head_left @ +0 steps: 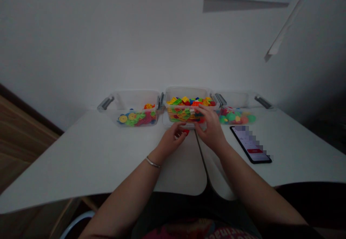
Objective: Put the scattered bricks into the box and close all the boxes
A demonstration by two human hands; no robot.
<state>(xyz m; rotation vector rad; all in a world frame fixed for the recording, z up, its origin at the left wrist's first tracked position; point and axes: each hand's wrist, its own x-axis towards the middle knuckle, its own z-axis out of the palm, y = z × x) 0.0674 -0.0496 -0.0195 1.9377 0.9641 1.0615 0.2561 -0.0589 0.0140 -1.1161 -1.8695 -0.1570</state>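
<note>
My left hand is closed round a small red toy brick, which shows between its fingertips just above the table. A metal bangle circles that wrist. My right hand has its fingers stretched out and apart at the front of the middle clear plastic box. Its fingertips reach the box's near rim, and whether they touch it I cannot tell. Heaped in this box are colourful toy bricks in yellow, green, red, orange and blue.
Left of the middle box, another clear box holds colourful plastic pieces. A third clear box with round coloured pieces stands to the right. In front of it lies a phone. A seam divides the white tabletop; a wall rises behind.
</note>
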